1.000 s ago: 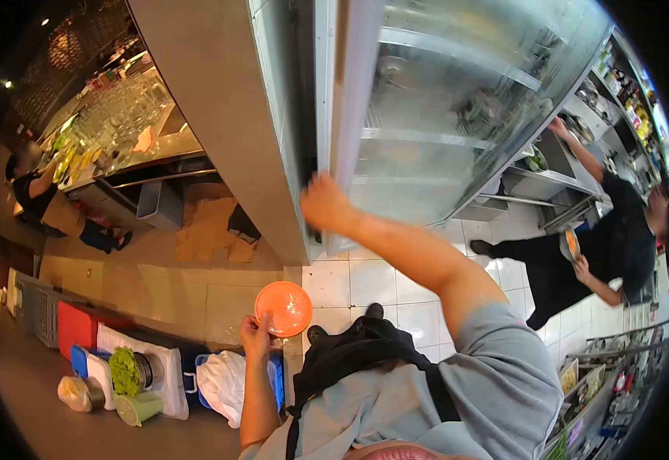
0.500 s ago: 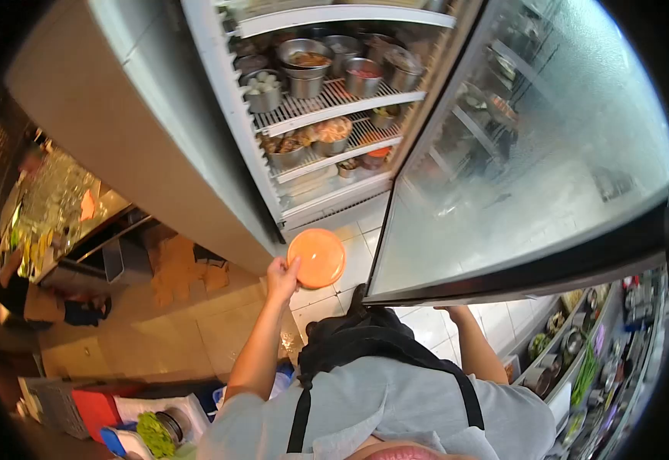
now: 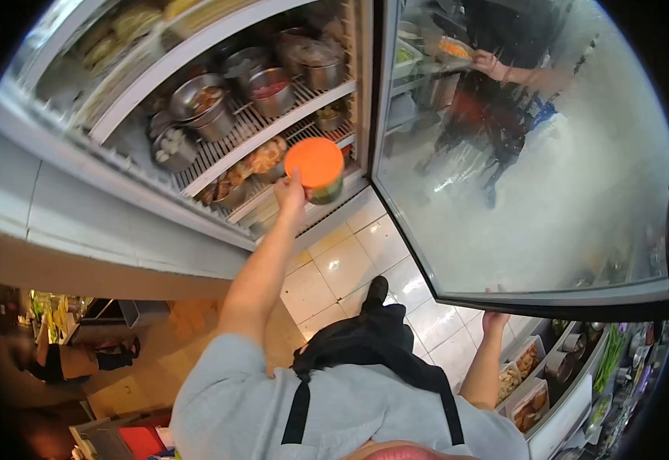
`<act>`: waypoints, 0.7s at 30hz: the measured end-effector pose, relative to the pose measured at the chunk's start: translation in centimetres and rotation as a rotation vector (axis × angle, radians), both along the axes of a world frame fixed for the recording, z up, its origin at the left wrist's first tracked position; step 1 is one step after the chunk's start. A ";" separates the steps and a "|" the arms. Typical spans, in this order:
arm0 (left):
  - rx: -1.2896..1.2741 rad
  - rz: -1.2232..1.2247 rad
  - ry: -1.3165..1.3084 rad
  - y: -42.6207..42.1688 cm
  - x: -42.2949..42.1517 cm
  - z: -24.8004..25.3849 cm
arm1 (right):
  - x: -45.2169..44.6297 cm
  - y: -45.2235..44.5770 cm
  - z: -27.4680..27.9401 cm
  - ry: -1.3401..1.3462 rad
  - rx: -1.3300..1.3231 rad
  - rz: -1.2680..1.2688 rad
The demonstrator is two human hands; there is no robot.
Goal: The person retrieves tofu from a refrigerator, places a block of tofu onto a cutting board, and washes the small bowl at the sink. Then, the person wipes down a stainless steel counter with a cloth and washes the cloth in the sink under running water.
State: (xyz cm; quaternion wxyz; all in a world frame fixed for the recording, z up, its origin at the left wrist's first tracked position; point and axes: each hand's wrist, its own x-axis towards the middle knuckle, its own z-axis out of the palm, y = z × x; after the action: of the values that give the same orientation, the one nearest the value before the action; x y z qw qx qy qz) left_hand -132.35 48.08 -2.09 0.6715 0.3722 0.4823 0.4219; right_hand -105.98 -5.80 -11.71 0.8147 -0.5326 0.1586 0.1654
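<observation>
My left hand (image 3: 291, 196) grips a round tub (image 3: 325, 192) with a flat orange lid (image 3: 314, 161). Green contents show through its clear side. The tub is tilted with the lid facing me, in front of the lower shelves of an open fridge (image 3: 242, 153). My right hand (image 3: 495, 320) is at the near edge of the fridge's glass door (image 3: 534, 199), its fingers curled round the edge and partly hidden by the frame.
Metal pots (image 3: 321, 73) and a bowl of white eggs (image 3: 174, 149) crowd the shelves. Food trays (image 3: 528, 359) line the counter at lower right. Tiled floor (image 3: 334, 268) lies below me. Another person (image 3: 70, 360) is at far left. A person's reflection shows in the misted glass.
My left hand has moved the orange-lidded tub up to the shelves and tipped it, so its side now shows. I am closer to the fridge. My right hand stays at the door's edge.
</observation>
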 end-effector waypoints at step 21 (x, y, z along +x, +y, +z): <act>-0.010 0.427 -0.008 12.7 10.8 -4.3 | 22.2 1.7 -4.3 -0.134 0.099 -0.140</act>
State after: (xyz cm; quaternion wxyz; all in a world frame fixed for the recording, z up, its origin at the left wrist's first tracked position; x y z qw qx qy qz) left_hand -121.54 60.79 -6.36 0.5704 0.2565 0.5499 0.5536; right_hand -83.75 -4.14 -16.03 0.8583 -0.4893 0.1323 0.0798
